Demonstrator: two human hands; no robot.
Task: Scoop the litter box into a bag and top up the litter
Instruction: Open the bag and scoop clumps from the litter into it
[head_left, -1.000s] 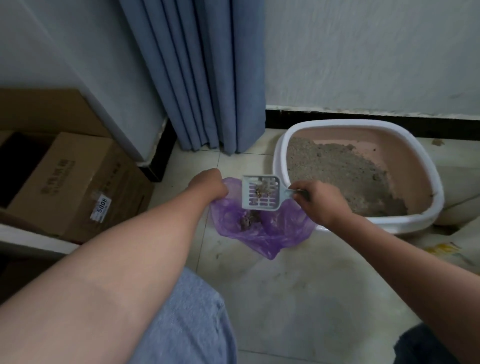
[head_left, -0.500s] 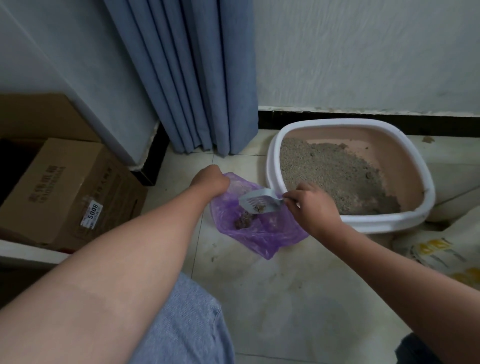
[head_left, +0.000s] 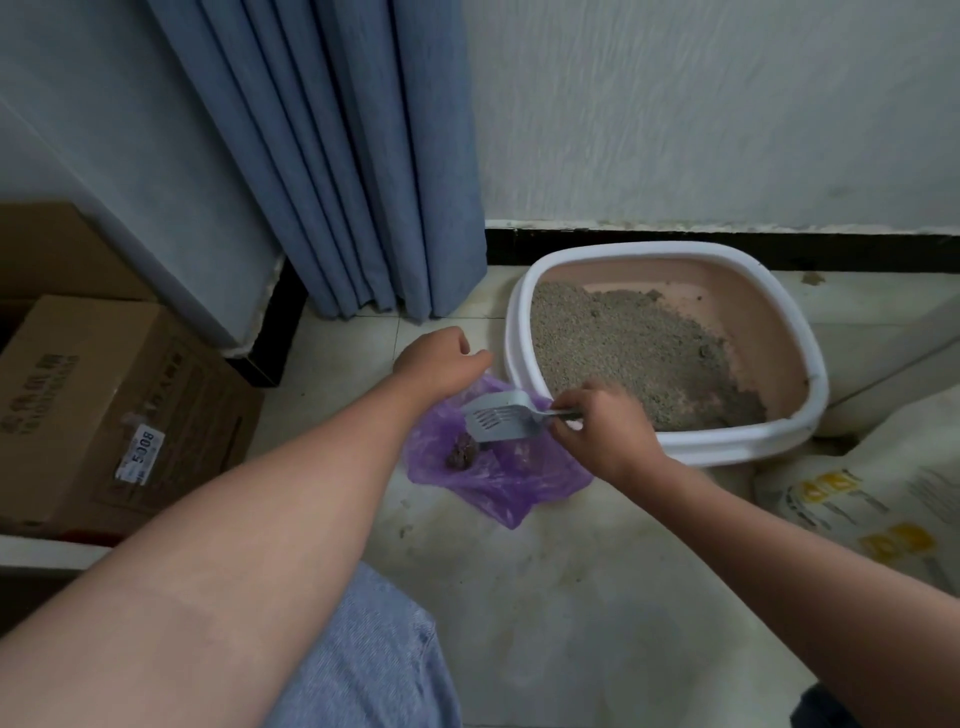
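Two hands: both gripping.
Left hand (head_left: 441, 358): holds purple bag (head_left: 493, 478) rim.
Right hand (head_left: 602, 431): grips scoop (head_left: 501, 418) handle over bag.
Litter box (head_left: 737, 441): beside bag.

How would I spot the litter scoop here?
Find the white-rimmed litter box by the wall. Left of it a purple bag lies open on the floor. The scoop, grey and slotted, sits over it in the right hand.

To my left a cardboard box (head_left: 104, 405) with a white sticker (head_left: 139, 454) | behind it another brown box (head_left: 57, 249) | blue curtain (head_left: 332, 156) hangs to the tiled floor (head_left: 571, 597) | black baseboard (head_left: 727, 249) under white wall (head_left: 701, 104) | my blue-denim knee (head_left: 374, 660)
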